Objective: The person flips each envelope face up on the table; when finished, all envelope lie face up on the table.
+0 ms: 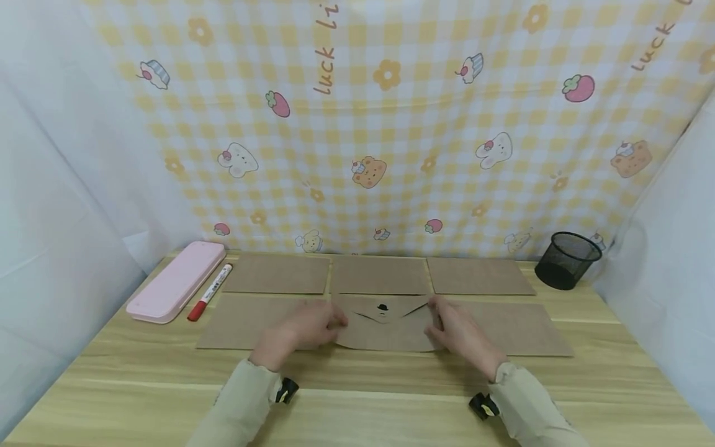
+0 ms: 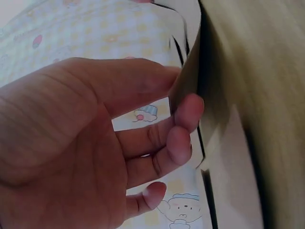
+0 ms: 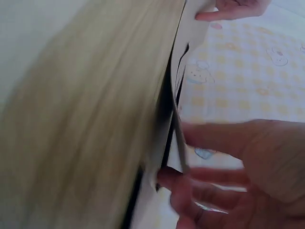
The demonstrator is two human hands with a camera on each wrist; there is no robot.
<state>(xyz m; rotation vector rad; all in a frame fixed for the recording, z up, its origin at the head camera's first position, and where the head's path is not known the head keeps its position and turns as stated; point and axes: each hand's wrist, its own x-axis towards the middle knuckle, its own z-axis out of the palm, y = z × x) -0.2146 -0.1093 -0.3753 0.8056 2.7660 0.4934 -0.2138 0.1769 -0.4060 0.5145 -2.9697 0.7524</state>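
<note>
Envelope (image 1: 385,326) of brown kraft paper lies flat at the table's (image 1: 357,403) centre, flap folded down, small black closure dot on the flap. Left hand (image 1: 304,329) pinches its left edge, thumb over, fingers under; right hand (image 1: 455,332) pinches the right edge the same way. Wrist views show both edges lifted slightly off the wood.

Handling, as judged:
- Keep both pinches level so the envelope doesn't bow or crease.
- Lift clear of the neighbouring kraft sheets (image 1: 279,274) before moving; they lie just beside it and may drag.
- Don't press near the flap dot.

Writing: backdrop cloth (image 1: 391,124) reads "Luck Li…", cut off at the frame edge. No legible text on the red marker (image 1: 210,292), pink case (image 1: 175,280) or mesh pen cup (image 1: 566,259).
</note>
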